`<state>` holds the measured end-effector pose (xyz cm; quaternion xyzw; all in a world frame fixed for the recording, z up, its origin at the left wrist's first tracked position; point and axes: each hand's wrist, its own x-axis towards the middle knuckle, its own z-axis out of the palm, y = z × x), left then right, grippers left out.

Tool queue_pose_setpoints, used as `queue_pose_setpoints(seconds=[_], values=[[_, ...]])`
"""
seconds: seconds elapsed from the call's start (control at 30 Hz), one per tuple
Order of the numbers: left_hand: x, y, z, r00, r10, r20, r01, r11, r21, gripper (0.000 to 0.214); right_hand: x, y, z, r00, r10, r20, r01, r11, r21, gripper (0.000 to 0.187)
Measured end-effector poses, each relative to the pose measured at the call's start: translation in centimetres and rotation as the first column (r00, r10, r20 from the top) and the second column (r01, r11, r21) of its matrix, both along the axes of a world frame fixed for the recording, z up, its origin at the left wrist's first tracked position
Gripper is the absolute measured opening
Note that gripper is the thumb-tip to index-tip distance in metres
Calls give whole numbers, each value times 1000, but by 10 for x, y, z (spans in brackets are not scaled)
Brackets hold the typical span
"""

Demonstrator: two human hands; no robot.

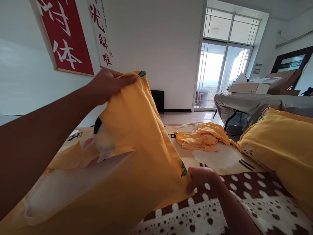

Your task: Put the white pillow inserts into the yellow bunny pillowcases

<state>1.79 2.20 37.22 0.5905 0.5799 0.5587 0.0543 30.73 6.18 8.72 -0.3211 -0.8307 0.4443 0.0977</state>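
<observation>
A yellow pillowcase (137, 124) with a printed white cartoon shape and green leaf motifs hangs in front of me, spread between both hands. My left hand (109, 84) pinches its upper edge, thumb on top, near a green print at the corner. Lower down on the right, my right hand (201, 178) is closed on the side edge beside another green leaf print; its fingertips are partly hidden by the cloth. The lower left part of the cloth reaches toward the camera and is blurred.
Beneath lies a fleecy blanket (186, 218) with brown and white spots. A crumpled yellow cloth (205, 137) rests on it farther off. At right leans a plump yellow pillow (281, 143). Behind it, a plastic-covered table (246, 101) bears boxes (250, 88).
</observation>
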Motion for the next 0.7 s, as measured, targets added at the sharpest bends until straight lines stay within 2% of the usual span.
queue_pose_setpoints(seconds=[0.03,0.1,0.17,0.2,0.27,0.33,0.4,0.47,0.53,0.6,0.67,0.7], values=[[3,0,-2,1000,-17,-16,17,999,-30,42,-2,-5,6,998,31,-53,-31,999,-6,25],[11,1,-7,993,-107,-39,102,988,-115,44,-12,-21,20,953,32,-302,-47,998,-43,40],[20,4,-12,972,-234,-27,225,955,-193,44,-30,-39,30,811,-77,-580,5,992,-126,53],[25,6,-15,959,-283,-17,272,936,-224,44,-39,-48,33,735,-155,-660,35,981,-192,56],[32,10,-19,930,-367,-3,351,893,-283,41,-55,-61,35,658,-306,-688,85,938,-336,52],[36,15,-23,893,-450,14,428,840,-332,38,-59,-66,33,678,-384,-627,118,899,-423,44],[39,17,-26,860,-510,38,487,795,-360,34,-52,-64,32,746,-350,-567,115,906,-408,43],[42,17,-29,845,-532,60,514,775,-367,31,-39,-57,32,818,-244,-521,57,936,-348,48],[48,14,-33,832,-550,73,535,759,-371,30,-31,-53,33,819,-194,-540,-2,940,-341,51],[57,12,-38,800,-596,75,573,721,-388,30,-30,-55,33,713,-255,-653,-14,926,-376,53],[67,12,-43,756,-651,70,617,673,-408,31,-37,-61,34,574,-378,-726,40,899,-436,53],[72,13,-46,733,-677,72,639,648,-416,31,-41,-65,34,529,-435,-728,89,882,-462,51]])
